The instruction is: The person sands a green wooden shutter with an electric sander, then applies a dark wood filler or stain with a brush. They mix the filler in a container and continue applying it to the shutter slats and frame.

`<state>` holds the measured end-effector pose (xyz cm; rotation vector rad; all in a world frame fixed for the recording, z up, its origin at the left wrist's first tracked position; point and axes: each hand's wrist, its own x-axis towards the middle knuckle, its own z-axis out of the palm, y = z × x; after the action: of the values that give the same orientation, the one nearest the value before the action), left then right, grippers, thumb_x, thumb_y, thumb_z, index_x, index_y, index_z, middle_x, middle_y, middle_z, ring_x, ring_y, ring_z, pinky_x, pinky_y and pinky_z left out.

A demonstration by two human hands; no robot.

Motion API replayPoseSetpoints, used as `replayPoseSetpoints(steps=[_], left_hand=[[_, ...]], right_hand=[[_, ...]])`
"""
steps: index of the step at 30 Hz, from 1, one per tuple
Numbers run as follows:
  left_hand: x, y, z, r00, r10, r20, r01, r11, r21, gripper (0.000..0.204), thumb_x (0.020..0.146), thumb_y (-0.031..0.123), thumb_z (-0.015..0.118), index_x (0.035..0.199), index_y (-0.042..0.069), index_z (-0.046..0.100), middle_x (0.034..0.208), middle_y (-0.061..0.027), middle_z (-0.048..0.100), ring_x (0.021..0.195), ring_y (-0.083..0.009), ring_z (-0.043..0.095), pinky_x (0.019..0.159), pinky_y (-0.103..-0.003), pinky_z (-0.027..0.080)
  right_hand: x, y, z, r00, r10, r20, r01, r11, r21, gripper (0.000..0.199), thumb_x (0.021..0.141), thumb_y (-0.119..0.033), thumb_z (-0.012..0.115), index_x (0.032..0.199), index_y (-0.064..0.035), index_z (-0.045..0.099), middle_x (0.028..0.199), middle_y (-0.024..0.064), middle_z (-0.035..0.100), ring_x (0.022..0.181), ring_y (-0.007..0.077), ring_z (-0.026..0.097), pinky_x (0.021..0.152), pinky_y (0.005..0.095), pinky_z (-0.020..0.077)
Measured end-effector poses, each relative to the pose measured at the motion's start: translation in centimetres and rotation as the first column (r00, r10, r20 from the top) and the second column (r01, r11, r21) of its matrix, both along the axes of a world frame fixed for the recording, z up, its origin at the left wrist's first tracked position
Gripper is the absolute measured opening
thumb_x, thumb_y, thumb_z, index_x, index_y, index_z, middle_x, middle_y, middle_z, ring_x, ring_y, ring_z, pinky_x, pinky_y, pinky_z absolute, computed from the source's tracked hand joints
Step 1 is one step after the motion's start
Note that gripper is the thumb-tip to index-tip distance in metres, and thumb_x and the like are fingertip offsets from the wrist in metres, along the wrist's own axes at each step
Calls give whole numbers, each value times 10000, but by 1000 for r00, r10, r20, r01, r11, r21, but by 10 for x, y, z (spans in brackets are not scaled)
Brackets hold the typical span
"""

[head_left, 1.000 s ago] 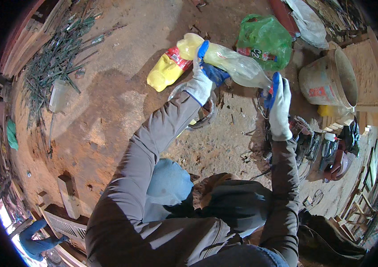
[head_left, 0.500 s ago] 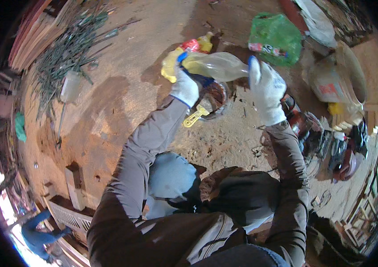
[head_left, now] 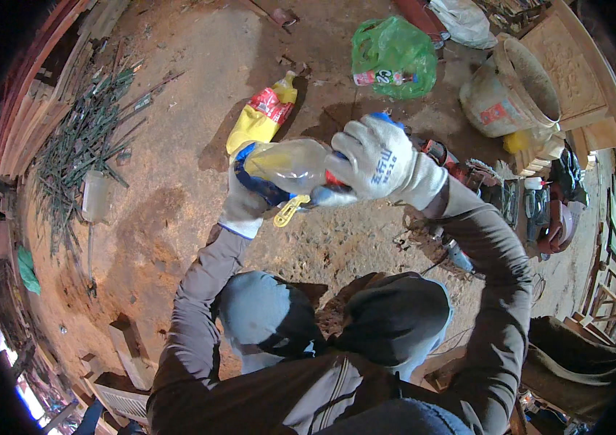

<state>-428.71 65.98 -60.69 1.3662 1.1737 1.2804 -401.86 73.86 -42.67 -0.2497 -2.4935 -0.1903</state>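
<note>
Both my gloved hands hold a clear plastic bottle (head_left: 292, 161) lying sideways in the air, with some yellowish content inside. My left hand (head_left: 241, 199) grips its base end, the blue-coated fingers curled round it. Over the neck end, my right hand (head_left: 379, 158) is closed; a bit of red shows by its fingers. Just behind the left hand, a yellow bottle (head_left: 257, 119) with a red label is on the floor. Below the held bottle the yellow handle of a scraper (head_left: 291, 210) sticks out, its blade hidden.
A green plastic bag (head_left: 395, 51) with a labelled bottle lies beyond my right hand. Right of it stands a dirty bucket (head_left: 493, 101), with power tools (head_left: 540, 206) nearer me. Thin strips (head_left: 83, 138) are heaped at the left, near stacked boards (head_left: 29, 109).
The held bottle has come closer to me and to the left in the view. My right hand has turned, its back now facing up, and wraps the neck end more fully.
</note>
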Motion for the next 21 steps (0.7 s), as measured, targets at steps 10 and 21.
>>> replayPoseSetpoints(steps=[10, 21], left_hand=[[-9, 22, 45, 289, 436, 852, -54, 896, -440, 571, 887, 470, 670, 1298, 79, 604, 1222, -170, 675, 1078, -391, 663, 954, -576, 544], [-9, 15, 72, 396, 548, 736, -277, 836, -473, 551, 881, 465, 684, 1312, 138, 577, 1236, -151, 648, 1111, -398, 637, 931, -626, 539]], right_hand=[[8, -3, -59, 980, -196, -42, 191, 976, -108, 413, 900, -208, 770, 1228, -44, 580, 851, 159, 652, 720, 364, 660, 688, 430, 551], [-13, -4, -61, 974, -210, -81, 197, 971, -136, 412, 843, -233, 774, 1199, -97, 617, 1047, 126, 650, 936, 335, 640, 765, 449, 503]])
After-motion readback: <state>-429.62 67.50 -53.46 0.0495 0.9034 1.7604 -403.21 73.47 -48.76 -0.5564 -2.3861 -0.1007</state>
